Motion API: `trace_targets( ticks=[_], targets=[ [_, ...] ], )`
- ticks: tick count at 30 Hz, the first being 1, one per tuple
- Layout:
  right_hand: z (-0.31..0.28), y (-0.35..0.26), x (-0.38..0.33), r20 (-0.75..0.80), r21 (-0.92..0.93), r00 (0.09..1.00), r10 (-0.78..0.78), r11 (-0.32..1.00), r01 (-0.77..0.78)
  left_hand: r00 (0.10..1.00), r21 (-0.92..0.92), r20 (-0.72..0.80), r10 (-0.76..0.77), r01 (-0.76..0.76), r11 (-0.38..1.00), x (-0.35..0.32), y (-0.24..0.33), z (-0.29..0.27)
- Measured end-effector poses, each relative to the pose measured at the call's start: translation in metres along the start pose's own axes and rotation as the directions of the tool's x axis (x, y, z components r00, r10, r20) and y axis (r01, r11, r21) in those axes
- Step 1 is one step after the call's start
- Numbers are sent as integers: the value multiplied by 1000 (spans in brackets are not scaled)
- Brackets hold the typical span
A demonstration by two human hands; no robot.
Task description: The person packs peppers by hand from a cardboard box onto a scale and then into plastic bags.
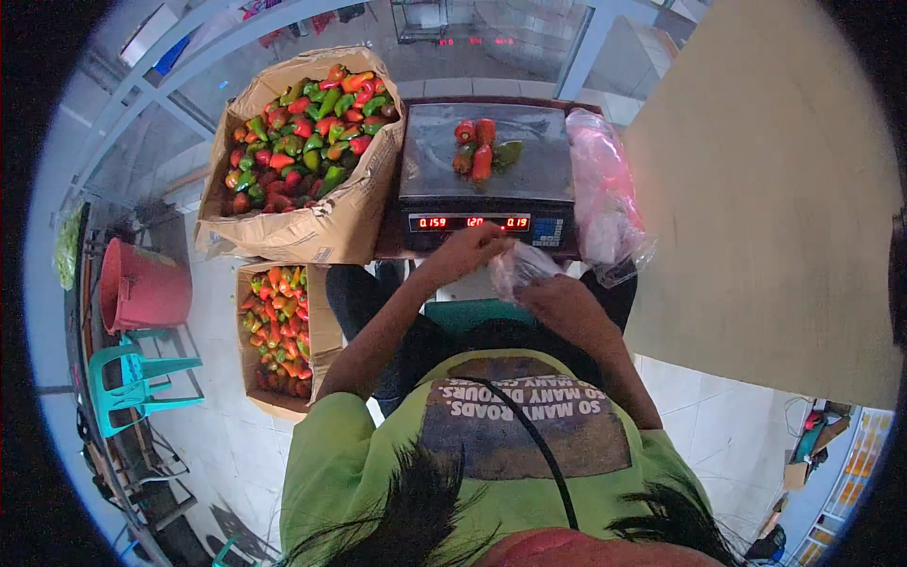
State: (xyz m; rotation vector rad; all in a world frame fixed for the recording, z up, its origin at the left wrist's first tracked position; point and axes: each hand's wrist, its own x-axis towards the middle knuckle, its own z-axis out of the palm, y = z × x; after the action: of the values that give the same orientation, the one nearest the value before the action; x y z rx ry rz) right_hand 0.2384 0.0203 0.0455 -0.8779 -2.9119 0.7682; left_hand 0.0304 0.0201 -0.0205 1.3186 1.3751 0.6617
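Both hands meet just below the front of a digital scale (444,151). My left hand (470,248) pinches one edge of a small clear plastic bag (518,266), and my right hand (559,300) grips the bag from the other side. Several red and green peppers (480,149) lie on the scale's steel pan. A big open cardboard box (335,222) heaped with red, orange and green peppers stands to the left of the scale.
A second, smaller box of peppers (322,331) sits on the floor below the big one. A pile of pink and clear plastic bags (605,194) lies right of the scale. A red bucket (142,288) and a teal plastic chair (137,376) are at far left, a large tan board (770,198) at right.
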Motion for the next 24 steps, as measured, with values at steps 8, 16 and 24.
trace_targets(
  ticks=[8, 16, 24],
  targets=[
    [10, -16, 19, 117, -35, 983, -141, 989, 146, 928, -100, -211, 308, -334, 937, -45, -15, -1],
    [16, -17, 20, 57, -3, 990, -125, 992, 126, 960, -121, -165, 225, -246, 962, -73, 4, -29],
    [9, -3, 10, -54, 113, 994, -92, 989, 98, 747, 282, -461, 479, -389, 877, -72, 13, -126]
  ],
)
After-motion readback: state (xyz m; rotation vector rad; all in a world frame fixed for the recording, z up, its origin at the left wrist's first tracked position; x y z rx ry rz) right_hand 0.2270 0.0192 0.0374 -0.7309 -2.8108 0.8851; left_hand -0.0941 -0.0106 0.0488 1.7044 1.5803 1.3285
